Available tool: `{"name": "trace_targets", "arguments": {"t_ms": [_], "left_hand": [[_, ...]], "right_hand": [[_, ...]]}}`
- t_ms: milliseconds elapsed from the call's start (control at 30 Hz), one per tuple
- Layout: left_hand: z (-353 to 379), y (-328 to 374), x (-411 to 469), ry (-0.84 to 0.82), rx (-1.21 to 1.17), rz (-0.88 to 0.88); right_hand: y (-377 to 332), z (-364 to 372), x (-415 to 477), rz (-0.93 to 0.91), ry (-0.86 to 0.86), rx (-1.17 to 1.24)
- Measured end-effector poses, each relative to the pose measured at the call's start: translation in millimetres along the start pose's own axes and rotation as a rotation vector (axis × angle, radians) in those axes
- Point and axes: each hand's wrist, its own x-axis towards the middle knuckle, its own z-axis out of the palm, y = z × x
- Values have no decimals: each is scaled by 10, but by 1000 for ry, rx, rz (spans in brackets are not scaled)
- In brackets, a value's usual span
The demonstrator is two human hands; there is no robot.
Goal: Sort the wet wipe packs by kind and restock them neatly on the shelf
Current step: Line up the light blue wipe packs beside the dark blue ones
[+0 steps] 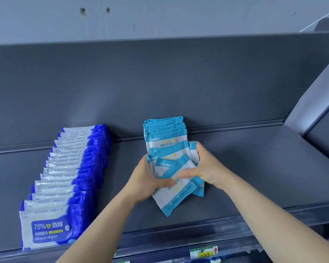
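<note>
Several loose light-blue packs (167, 200) are gripped between both hands as an untidy fan, low on the shelf (264, 168) and close to its front lip. The light-blue row (164, 130) of the same kind is found straight beyond the hands, away from the person, stood on edge at the rear panel. The fan's topmost pack overlaps the row's front pack in view, and whether they touch cannot be told. The long axis of each pack in the row is laid left to right, whereas the held packs are skewed. The front one is tipped on a diagonal, with a corner pointed down toward the shelf front. The right hand (207, 168) is judged the nearer to the row: its fingers are curled round the fan's far right edge and its thumb is pressed on the front face. The left hand (146, 179) is wrapped round the left edge, thumb laid across the front pack, so neither hand is spread. A squaring of the fan to the row's axis is judged necessary before it is pushed back. The dark-blue row (70, 168) of alcohol wipes is seen well off to the left of the left hand.
</note>
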Motion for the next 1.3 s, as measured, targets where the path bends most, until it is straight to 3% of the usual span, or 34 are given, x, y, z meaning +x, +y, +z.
{"name": "trace_targets", "arguments": {"t_ms": [133,233,367,533,700,833,1033,1300], "left_hand": [[-43,84,112,160,32,217],[-101,119,157,208,190,315],[-130,-69,155,126,173,226],[-80,-60,176,214,71,143],[20,-84,178,179,61,97],[-69,-121,163,129,148,65],[-79,-160,195,260,187,96],[-52,-305,165,294,518,214]], "right_hand": [[-138,-73,50,-229,120,-17],[-137,-157,106,-259,153,-104],[76,-129,84,-170,96,-107],[128,-20,135,-135,96,52],[154,-13,207,-27,37,65],[165,-29,210,15,10,-50],[73,-4,325,-29,93,-91],[268,-12,278,-28,54,-221]]}}
